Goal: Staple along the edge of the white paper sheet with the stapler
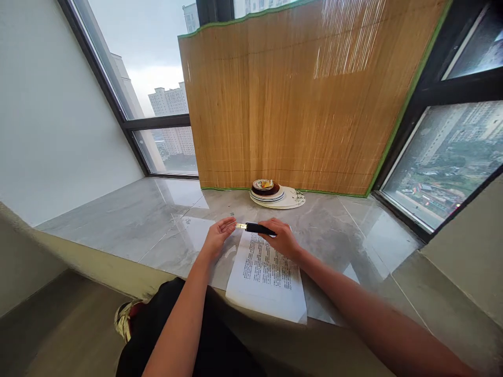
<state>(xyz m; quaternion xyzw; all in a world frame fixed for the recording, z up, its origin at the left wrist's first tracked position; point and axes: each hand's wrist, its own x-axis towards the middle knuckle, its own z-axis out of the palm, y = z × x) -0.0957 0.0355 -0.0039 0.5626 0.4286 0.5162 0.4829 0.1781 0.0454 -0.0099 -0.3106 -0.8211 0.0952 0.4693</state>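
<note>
Over the top part of a printed sheet of paper (271, 267), my right hand (285, 238) is closed around a black, pen-like tool (255, 228). The tool lies nearly level, and its shiny gold-coloured end points left. At that end is my left hand (217, 236), its fingers drawn together around the tip. Whether they grip the tip itself or something small there is too fine to make out. The paper lies flat on the grey marble-look ledge (129, 225), and its near end hangs over the front edge.
A stack of plates (268, 195) stands at the back, beside an oval plate (295, 198) with a leaf pattern. Behind them hangs a bamboo blind (283, 115) with green edging. Windows (444, 157) flank it. My knees in black trousers (168, 324) are below the ledge.
</note>
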